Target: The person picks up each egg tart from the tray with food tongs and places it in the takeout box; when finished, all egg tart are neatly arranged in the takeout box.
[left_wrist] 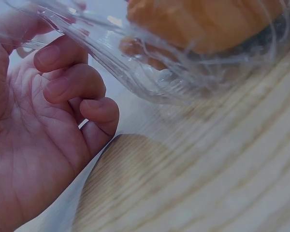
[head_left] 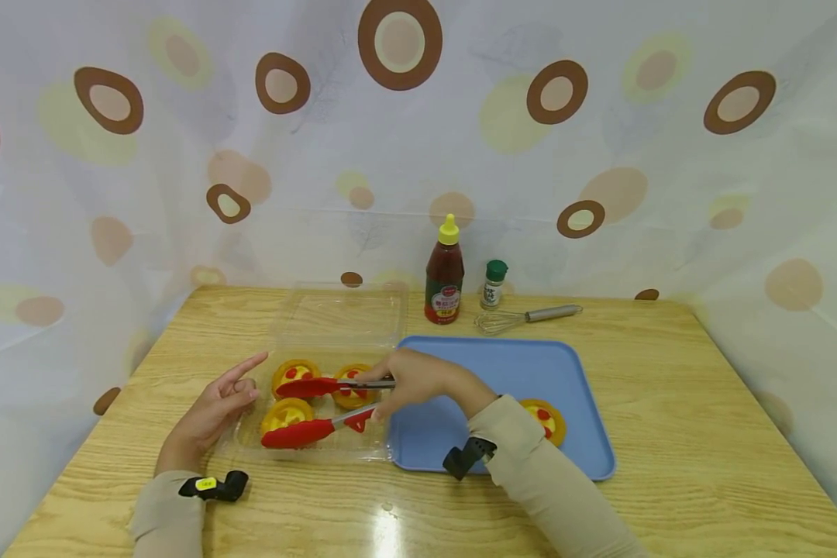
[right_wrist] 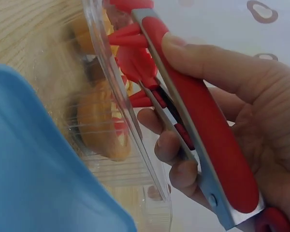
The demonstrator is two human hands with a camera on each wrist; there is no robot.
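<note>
My right hand (head_left: 418, 380) grips red-and-steel tongs (right_wrist: 198, 121) by their handles, the arms spread apart. Their red tips reach over the clear plastic container (head_left: 377, 446), one either side of the front-left egg tart (head_left: 284, 415). The upper tip overlaps the back-left tart (head_left: 296, 370) in the head view. A third tart (head_left: 352, 377) sits at the container's right, partly behind the tongs. At the container's left rim is my left hand (head_left: 212, 407), index finger extended. In the left wrist view, its thumb and curled fingers (left_wrist: 79, 82) hold the plastic edge.
A blue tray (head_left: 488, 356) adjoins the container's right side, bearing one tart (head_left: 549, 422) partly hidden by my right sleeve. The clear lid (head_left: 342, 314) lies folded back. Behind stand a sauce bottle (head_left: 444, 279) and a green-capped shaker (head_left: 493, 284), with a whisk (head_left: 530, 316) beside them.
</note>
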